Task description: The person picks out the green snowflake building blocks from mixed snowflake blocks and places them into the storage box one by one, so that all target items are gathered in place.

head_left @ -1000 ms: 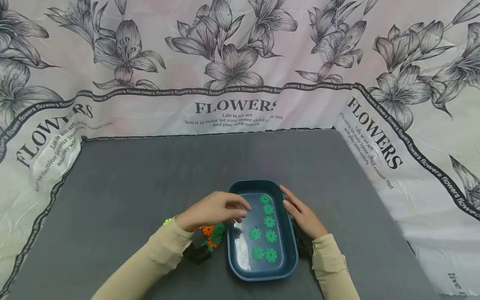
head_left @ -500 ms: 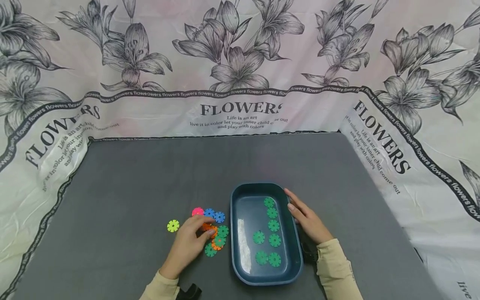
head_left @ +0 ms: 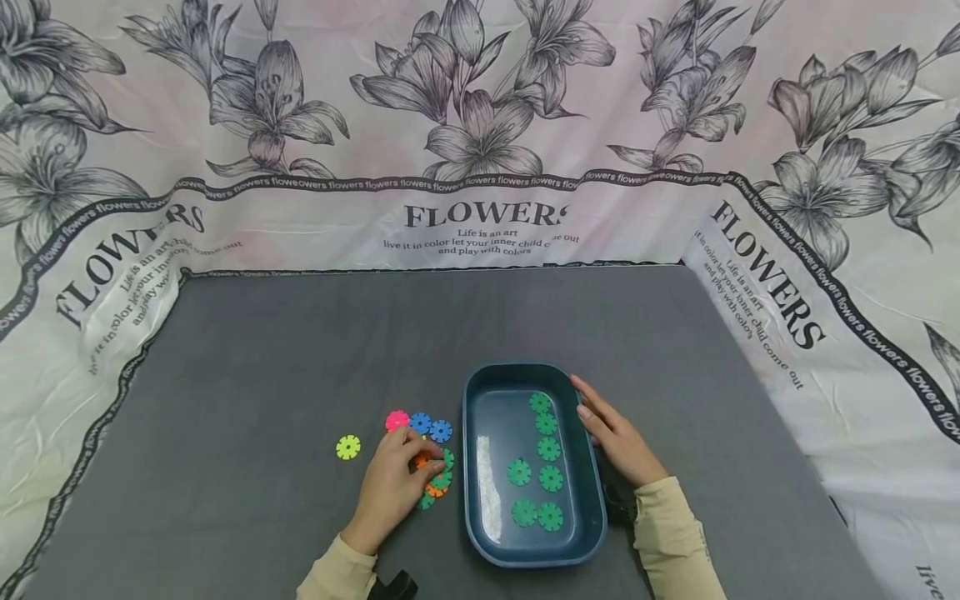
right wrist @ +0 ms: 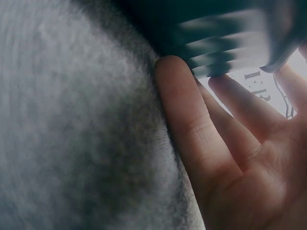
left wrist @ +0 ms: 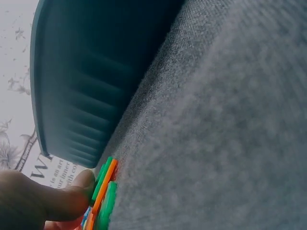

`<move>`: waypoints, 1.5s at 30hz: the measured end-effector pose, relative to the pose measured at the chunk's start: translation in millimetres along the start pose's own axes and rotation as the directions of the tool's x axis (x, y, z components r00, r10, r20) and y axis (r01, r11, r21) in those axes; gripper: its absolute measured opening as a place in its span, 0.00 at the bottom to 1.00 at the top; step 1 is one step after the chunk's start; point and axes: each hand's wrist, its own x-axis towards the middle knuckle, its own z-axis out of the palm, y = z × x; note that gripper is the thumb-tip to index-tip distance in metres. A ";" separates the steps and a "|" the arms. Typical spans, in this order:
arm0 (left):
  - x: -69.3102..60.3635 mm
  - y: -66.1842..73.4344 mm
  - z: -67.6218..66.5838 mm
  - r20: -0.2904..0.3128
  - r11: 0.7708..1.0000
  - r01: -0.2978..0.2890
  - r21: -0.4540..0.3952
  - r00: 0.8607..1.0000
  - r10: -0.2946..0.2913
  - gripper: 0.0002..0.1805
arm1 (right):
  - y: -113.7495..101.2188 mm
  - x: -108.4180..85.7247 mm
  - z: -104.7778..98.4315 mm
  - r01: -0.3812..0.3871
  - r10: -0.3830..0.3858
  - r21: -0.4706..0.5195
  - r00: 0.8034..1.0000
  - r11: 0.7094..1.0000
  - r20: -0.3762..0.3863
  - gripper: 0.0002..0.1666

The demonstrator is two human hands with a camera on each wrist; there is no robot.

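Head view: my left hand [head_left: 390, 483] nearer green disc [left wrist: 100, 181], which lies against thumb; tray [head_left: 536, 562] just right, long axis near-to-far. Pinching or not, I cannot tell. Right hand [head_left: 618, 437], fingers straight, against tray's right side.

From the head I look forward and down across the tabletop [head_left: 315, 333], seeing the whole tray [head_left: 502, 425] from above — while each wrist view, tilted, looks from low and close, both sharing the tray's outside from opposite sides.
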 end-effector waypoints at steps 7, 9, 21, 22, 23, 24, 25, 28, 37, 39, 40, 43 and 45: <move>-0.1 0.7 -1.0 0.030 0.997 -0.070 0.038 0.997 0.069 0.12 | -0.4 -0.5 -1.0 0.006 -0.006 -0.006 1.000 1.000 0.002 0.29; -0.4 0.5 -1.6 0.041 0.997 -0.075 0.030 0.996 0.073 0.11 | -1.0 -0.3 -1.1 0.005 -0.005 -0.002 1.000 1.000 0.006 0.30; -0.1 5.7 -6.9 0.070 0.969 0.033 -0.245 0.997 -0.016 0.12 | -1.8 -0.8 0.8 -0.012 0.012 0.009 1.000 1.000 0.010 0.29; 0.7 7.4 -7.6 0.082 0.957 0.074 -0.279 0.995 -0.053 0.11 | -1.8 -1.1 0.9 -0.013 0.013 0.008 1.000 1.000 0.011 0.29; 1.9 9.3 -8.9 0.092 0.944 0.119 -0.309 0.991 -0.095 0.11 | -1.7 -1.3 0.9 -0.014 0.014 0.007 1.000 1.000 0.012 0.29; 3.9 11.3 -10.5 0.102 0.925 0.167 -0.342 0.985 -0.140 0.10 | -1.6 -1.4 0.9 -0.015 0.014 0.006 1.000 1.000 0.013 0.29; 6.7 13.9 -12.9 0.115 0.896 0.214 -0.389 0.976 -0.184 0.09 | -1.5 -1.4 0.7 -0.017 0.016 0.005 1.000 1.000 0.013 0.29; 18.9 22.8 -22.8 0.148 0.784 0.319 -0.533 0.947 -0.285 0.10 | -1.4 -0.2 0.2 -0.014 0.014 0.008 1.000 1.000 0.007 0.29; 60.5 59.0 -26.2 0.348 0.682 0.392 -0.617 0.914 -0.210 0.14 | 0.0 1.8 0.2 -0.003 0.003 0.025 1.000 1.000 0.020 0.29; 68.1 66.1 -20.2 0.395 0.708 0.392 -0.588 0.902 -0.172 0.14 | 0.2 1.1 -0.2 -0.006 0.005 0.026 1.000 1.000 0.012 0.29; 71.4 69.1 -16.9 0.415 0.723 0.391 -0.569 0.896 -0.158 0.13 | 0.5 0.7 -0.4 -0.007 0.007 0.026 1.000 1.000 0.008 0.29; 79.4 76.2 -8.0 0.463 0.750 0.404 -0.524 0.874 -0.148 0.12 | 0.8 0.3 -0.9 -0.010 0.009 0.029 1.000 1.000 0.008 0.29; 83.1 79.4 -2.3 0.486 0.765 0.413 -0.494 0.861 -0.151 0.11 | 1.1 0.2 -1.1 -0.013 0.012 0.033 1.000 0.999 0.014 0.29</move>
